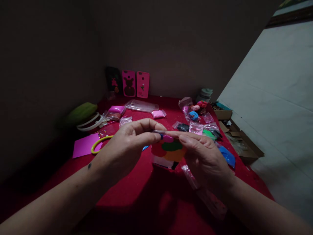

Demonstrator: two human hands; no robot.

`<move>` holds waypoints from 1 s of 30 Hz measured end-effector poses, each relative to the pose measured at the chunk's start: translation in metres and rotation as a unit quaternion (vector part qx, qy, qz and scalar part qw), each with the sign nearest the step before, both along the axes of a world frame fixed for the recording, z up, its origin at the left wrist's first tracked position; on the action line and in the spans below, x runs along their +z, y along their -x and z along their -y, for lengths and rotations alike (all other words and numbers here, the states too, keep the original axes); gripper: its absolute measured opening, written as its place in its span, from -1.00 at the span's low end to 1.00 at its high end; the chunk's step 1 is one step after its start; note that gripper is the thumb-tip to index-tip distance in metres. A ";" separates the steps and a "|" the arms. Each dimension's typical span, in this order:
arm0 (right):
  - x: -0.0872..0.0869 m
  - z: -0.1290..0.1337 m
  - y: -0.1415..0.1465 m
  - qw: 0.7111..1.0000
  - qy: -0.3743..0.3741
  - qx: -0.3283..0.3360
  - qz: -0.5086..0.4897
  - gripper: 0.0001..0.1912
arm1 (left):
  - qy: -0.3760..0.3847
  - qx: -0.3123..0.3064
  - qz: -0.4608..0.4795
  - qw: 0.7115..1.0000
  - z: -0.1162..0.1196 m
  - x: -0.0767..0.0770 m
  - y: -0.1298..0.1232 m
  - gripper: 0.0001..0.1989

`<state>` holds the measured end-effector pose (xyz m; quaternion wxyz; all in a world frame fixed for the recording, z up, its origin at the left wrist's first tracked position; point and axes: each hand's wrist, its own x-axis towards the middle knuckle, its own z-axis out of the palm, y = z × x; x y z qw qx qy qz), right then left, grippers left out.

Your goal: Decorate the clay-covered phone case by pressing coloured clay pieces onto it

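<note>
Between my two hands, above the red tabletop, is a phone case covered with patches of red, green, orange, pink and blue, apparently clay. Its upper edge is tilted toward me. My left hand pinches the upper left corner, thumb at a dark blue patch. My right hand grips the right side, its thumb at the front and its fingers along the top edge. The hands partly cover both sides of the case.
Decorated phone cases lean on the back wall. A clear case lies before them. Clay packets and a blue packet sit right, a yellow ring and pink sheet left. Cardboard boxes stand beyond the right edge.
</note>
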<state>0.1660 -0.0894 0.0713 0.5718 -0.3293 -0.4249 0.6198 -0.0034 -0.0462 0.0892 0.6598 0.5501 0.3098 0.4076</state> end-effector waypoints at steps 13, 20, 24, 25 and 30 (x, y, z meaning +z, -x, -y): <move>0.003 0.002 0.000 1.000 -0.008 0.009 -0.009 -0.82 | 0.005 -0.001 -0.005 1.000 0.001 0.004 -0.001 -0.92; 0.002 0.000 0.000 1.000 0.003 -0.004 -0.001 -0.84 | 0.000 0.001 0.001 1.000 -0.002 0.004 -0.003 -0.95; 0.004 0.001 0.000 1.000 0.012 -0.004 -0.014 -0.84 | -0.019 0.000 -0.019 1.000 -0.003 0.004 -0.001 -0.93; 0.005 0.001 0.001 1.000 0.011 -0.004 -0.015 -0.83 | -0.027 -0.003 -0.024 0.999 -0.002 0.005 -0.001 -0.92; 0.012 0.002 -0.001 1.000 -0.002 -0.007 -0.018 -0.83 | -0.044 0.006 -0.028 0.999 0.002 0.009 0.002 -0.89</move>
